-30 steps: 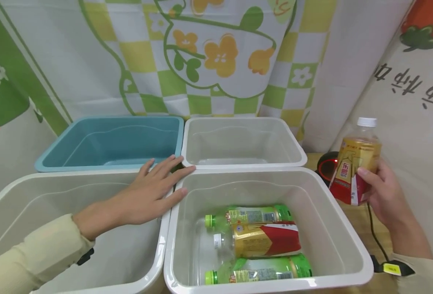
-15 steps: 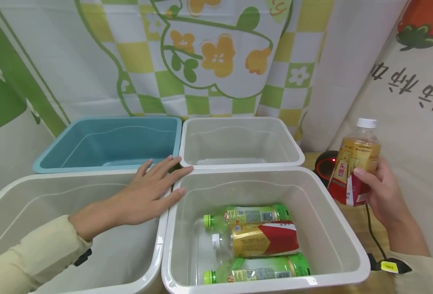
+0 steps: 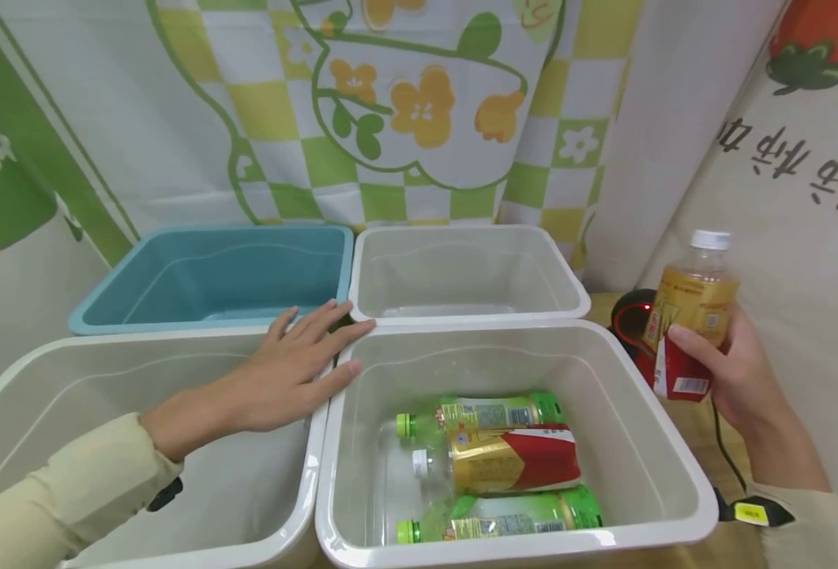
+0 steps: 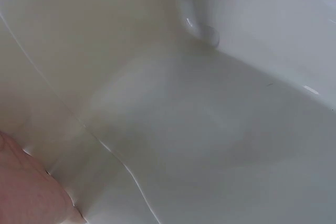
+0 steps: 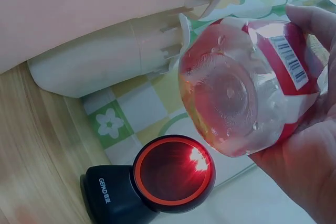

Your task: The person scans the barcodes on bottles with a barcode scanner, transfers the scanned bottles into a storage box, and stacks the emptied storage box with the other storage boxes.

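My right hand (image 3: 756, 383) grips a plastic drink bottle (image 3: 696, 304) with a gold and red label and a white cap, held upright to the right of the bins. In the right wrist view the bottle's clear base (image 5: 228, 90) and a barcode (image 5: 290, 61) on its label show. Behind the bottle stands a black barcode scanner (image 5: 173, 174), its round window glowing red. My left hand (image 3: 283, 375), fingers spread and straight, rests over the rims where the bins meet. Inside the front right bin (image 3: 674, 442) lie two green-labelled bottles (image 3: 525, 518) with a gold-and-red bottle (image 3: 514, 460) between them.
A front left grey bin (image 3: 13, 379), a blue bin (image 3: 212, 326) and a smaller grey bin (image 3: 471, 320) stand together with the front right one. A black cable (image 3: 726, 450) runs over the wooden table (image 3: 703, 419). Patterned cloth (image 3: 426, 118) hangs behind.
The bottle in my right hand has turned about its upright axis, so its label's barcode now shows in the head view. The left hand stays in place on the rims.
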A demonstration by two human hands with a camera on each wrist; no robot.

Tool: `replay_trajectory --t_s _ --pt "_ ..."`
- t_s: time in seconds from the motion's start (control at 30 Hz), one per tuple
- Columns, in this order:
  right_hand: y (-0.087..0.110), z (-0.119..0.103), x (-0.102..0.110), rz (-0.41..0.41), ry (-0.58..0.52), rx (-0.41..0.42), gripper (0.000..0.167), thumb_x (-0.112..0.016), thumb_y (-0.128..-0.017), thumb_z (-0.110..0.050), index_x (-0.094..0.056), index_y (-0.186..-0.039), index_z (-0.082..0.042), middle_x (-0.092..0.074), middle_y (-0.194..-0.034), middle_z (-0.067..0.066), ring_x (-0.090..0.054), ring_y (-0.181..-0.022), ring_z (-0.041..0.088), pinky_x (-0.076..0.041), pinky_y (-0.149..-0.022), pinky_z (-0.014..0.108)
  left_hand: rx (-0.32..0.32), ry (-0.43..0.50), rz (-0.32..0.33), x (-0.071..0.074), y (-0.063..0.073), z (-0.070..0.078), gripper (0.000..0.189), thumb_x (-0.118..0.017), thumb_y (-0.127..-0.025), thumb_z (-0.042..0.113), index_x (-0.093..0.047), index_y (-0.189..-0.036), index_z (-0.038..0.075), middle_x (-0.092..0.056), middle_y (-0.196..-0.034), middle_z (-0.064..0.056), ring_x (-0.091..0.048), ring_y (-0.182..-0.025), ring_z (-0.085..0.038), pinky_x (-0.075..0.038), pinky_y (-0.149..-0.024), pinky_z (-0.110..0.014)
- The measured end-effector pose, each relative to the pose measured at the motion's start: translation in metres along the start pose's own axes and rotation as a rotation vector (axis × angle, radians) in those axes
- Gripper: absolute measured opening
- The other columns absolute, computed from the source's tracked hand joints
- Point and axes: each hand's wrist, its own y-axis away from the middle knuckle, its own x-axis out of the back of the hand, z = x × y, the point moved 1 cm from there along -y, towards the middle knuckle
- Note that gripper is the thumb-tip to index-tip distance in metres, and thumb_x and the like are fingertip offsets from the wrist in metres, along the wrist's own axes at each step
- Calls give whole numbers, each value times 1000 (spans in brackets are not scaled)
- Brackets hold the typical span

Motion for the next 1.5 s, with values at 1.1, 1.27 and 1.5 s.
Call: replay_trajectory --t_s 1.1,1.27,1.5 --pt "-1 6 5 -5 -129 74 46 -33 -109 -11 -34 -154 -17 -57 -133 1 -62 -115 13 -61 -84 24 -8 11 15 2 3 1 57 -38 -114 51 -29 -168 35 -16 -179 -8 -9 -167 -39 2 -126 -75" --pt "-2 8 -6 -10 -113 34 50 -29 -108 -13 -29 -157 -21 -51 -139 -1 -54 -123 14 -59 -92 24 4 17 10 5 11 -1 57 -39 -114 52 -29 -168 36 -17 -179 -9 -9 -167 -39 2 -125 -75" --pt "1 8 0 61 -65 8 43 -33 -109 -15 -38 -151 -22 -55 -131 -3 -57 -117 11 -58 -87 21 -14 17 16 1 5 2 57 -38 -114 52 -29 -168 37 -17 -179 -8 -9 -167 -38 2 -126 -74"
